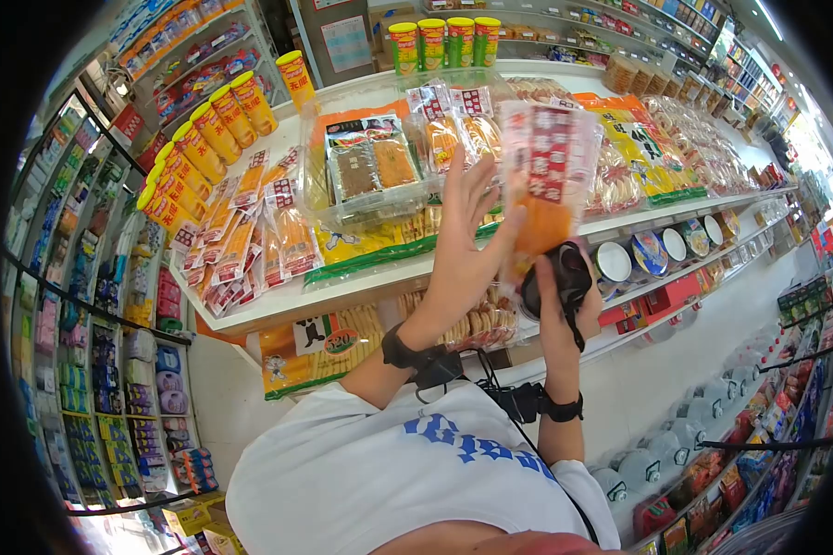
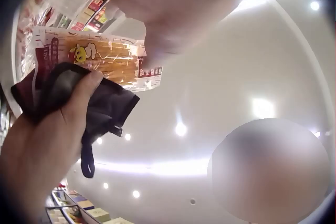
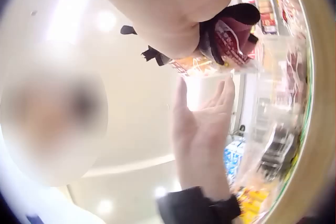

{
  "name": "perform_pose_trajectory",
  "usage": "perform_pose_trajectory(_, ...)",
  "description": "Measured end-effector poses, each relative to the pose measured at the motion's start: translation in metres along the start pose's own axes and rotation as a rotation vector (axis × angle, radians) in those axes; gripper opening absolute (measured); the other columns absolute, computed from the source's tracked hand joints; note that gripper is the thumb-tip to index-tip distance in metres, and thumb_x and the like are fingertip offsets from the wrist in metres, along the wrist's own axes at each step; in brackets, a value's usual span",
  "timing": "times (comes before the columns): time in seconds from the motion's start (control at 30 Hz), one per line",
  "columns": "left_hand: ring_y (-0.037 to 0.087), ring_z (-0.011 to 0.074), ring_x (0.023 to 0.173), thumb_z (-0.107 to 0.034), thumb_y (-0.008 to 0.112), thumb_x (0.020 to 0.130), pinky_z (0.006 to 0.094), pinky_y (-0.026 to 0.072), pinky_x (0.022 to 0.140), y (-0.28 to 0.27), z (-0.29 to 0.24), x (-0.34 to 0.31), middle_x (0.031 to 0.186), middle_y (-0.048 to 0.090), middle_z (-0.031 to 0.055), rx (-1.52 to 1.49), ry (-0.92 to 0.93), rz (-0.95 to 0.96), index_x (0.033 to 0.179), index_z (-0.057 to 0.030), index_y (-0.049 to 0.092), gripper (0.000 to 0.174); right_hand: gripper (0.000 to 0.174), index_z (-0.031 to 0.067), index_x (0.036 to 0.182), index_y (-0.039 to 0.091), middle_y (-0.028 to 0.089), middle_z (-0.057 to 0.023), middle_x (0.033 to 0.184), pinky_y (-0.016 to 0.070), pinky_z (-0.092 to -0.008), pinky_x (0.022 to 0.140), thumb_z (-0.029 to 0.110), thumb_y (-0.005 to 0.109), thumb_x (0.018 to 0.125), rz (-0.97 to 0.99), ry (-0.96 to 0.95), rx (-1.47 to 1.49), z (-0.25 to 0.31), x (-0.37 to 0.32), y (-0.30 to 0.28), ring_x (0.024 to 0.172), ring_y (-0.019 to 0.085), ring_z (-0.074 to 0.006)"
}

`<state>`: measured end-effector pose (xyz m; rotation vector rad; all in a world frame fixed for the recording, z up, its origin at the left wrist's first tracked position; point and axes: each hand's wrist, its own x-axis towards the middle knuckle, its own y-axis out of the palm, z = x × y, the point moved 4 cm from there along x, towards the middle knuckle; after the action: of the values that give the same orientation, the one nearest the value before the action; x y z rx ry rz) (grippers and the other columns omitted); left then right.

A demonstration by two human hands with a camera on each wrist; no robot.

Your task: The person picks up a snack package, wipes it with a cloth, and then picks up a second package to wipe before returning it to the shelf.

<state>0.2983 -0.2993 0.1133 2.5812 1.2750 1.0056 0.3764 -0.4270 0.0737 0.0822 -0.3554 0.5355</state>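
Observation:
A clear snack packet (image 1: 548, 176) with red-and-white print and orange contents stands upright above the person's right hand (image 1: 565, 310). That hand grips a black pouch (image 1: 570, 276) against the packet's lower end, thumb across the front. In the left wrist view the thumb of the right hand (image 2: 52, 134) presses the black pouch (image 2: 65, 90) beside the packet (image 2: 102, 58). The left hand (image 1: 467, 245) is raised at the packet's left side, fingers extended and spread, thumb at its edge. The right wrist view shows the left hand (image 3: 205, 124) with fingertips just below the packet (image 3: 202, 66).
A white display shelf (image 1: 361, 296) bears a clear tray (image 1: 347, 217), loose snack packets (image 1: 292, 242), yellow cans (image 1: 222, 116) and large bags (image 1: 625, 139). Round tins (image 1: 613, 263) stand on a lower level. Stocked shelves (image 1: 93, 305) rise at the left; large bottles (image 1: 652, 458) line the right floor.

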Motion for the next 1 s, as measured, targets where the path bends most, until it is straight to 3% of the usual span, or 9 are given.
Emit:
perform_pose_trajectory(0.17,0.056,0.0285,0.123,-0.036,0.049,0.105,0.0383,0.0457,0.104,0.012,0.024,-0.024,0.135,0.055,0.021,-0.314,-0.306,0.333,0.149,-0.0006,0.034,0.059,0.048,-0.0008,0.131,0.059,0.056,-0.0177,0.139,0.0425,-0.0384,0.103,0.005,0.066,0.084,0.249,-0.377,-0.193,0.027,-0.007,0.017,0.126,0.054,-0.0288)
perform_pose_trajectory(0.2,0.055,0.0333,0.126,-0.049,0.034,0.106,0.0441,0.0495,0.102,0.008,0.013,-0.016,0.138,0.052,0.0227,-0.327,-0.563,0.256,0.146,0.0022,0.038,0.065,0.048,-0.0002,0.132,0.059,0.053,-0.0184,0.142,0.0385,-0.0415,0.108,0.005,0.063,0.085,0.317,-0.473,-0.314,0.035,-0.011,0.024,0.132,0.05,-0.0324)
perform_pose_trajectory(0.33,0.052,0.0377,0.13,-0.048,0.031,0.106,0.0498,0.0513,0.101,-0.016,0.028,0.009,0.142,0.048,0.0259,-0.745,-0.505,0.077,0.143,0.0036,0.038,0.064,0.048,0.0028,0.134,0.057,0.053,-0.0157,0.144,0.0348,-0.0422,0.113,0.002,0.058,0.086,0.464,-0.622,-0.511,-0.013,-0.004,0.029,0.137,0.046,-0.0322)
perform_pose_trajectory(0.4,0.053,0.0378,0.129,-0.047,0.034,0.106,0.05,0.0515,0.1,-0.019,0.016,0.012,0.142,0.049,0.0268,-0.616,-0.465,0.097,0.141,0.0038,0.04,0.062,0.045,0.0017,0.134,0.056,0.055,-0.0138,0.14,0.036,-0.039,0.111,0.003,0.057,0.089,0.392,-0.472,-0.395,-0.022,0.002,0.027,0.133,0.049,-0.0286)
perform_pose_trajectory(0.53,0.055,0.0355,0.127,-0.044,0.038,0.106,0.0482,0.0513,0.101,-0.023,0.004,0.01,0.139,0.052,0.0266,-0.437,-0.494,0.226,0.138,0.0035,0.043,0.058,0.034,-0.005,0.126,0.056,0.065,-0.0098,0.115,0.0436,-0.0283,0.096,0.017,0.06,0.1,0.16,0.224,0.082,-0.01,-0.007,0.007,0.107,0.057,-0.0143)
perform_pose_trajectory(0.6,0.055,0.033,0.128,-0.043,0.039,0.106,0.0435,0.0497,0.104,-0.028,0.011,0.006,0.14,0.052,0.0256,-0.31,-0.532,0.24,0.141,0.0034,0.042,0.058,0.034,-0.0042,0.125,0.056,0.065,-0.007,0.108,0.0451,-0.0271,0.09,0.015,0.064,0.098,0.279,0.087,0.096,-0.007,-0.011,0.015,0.099,0.056,-0.0117)
perform_pose_trajectory(0.7,0.064,0.0203,0.112,-0.035,0.047,0.106,0.0355,0.0536,0.094,-0.028,0.014,0.002,0.127,0.063,0.0124,-0.368,-0.474,0.196,0.136,0.0001,0.05,0.046,0.028,-0.0029,0.114,0.061,0.066,-0.0039,0.095,0.0477,-0.0258,0.08,0.011,0.071,0.092,0.389,0.037,0.082,-0.004,-0.016,0.02,0.088,0.058,-0.0099)
perform_pose_trajectory(0.83,0.054,0.0387,0.128,-0.045,0.037,0.105,0.043,0.0479,0.105,-0.026,0.007,-0.003,0.143,0.048,0.0269,-0.355,-0.49,0.334,0.146,-0.0006,0.036,0.061,0.019,-0.0018,0.102,0.062,0.066,-0.0027,0.087,0.0479,-0.0254,0.075,0.009,0.073,0.09,0.43,0.066,0.068,-0.003,-0.021,0.018,0.08,0.059,-0.0106)
perform_pose_trajectory(1.0,0.057,0.0428,0.123,-0.047,0.037,0.105,0.0474,0.0504,0.102,-0.019,-0.009,-0.005,0.143,0.048,0.0296,-0.396,-0.456,0.374,0.148,-0.0016,0.033,0.062,0.021,-0.0025,0.093,0.064,0.066,-0.0039,0.077,0.0488,-0.0253,0.064,0.014,0.076,0.088,0.411,0.009,0.021,0.007,-0.022,0.016,0.069,0.058,-0.0091)
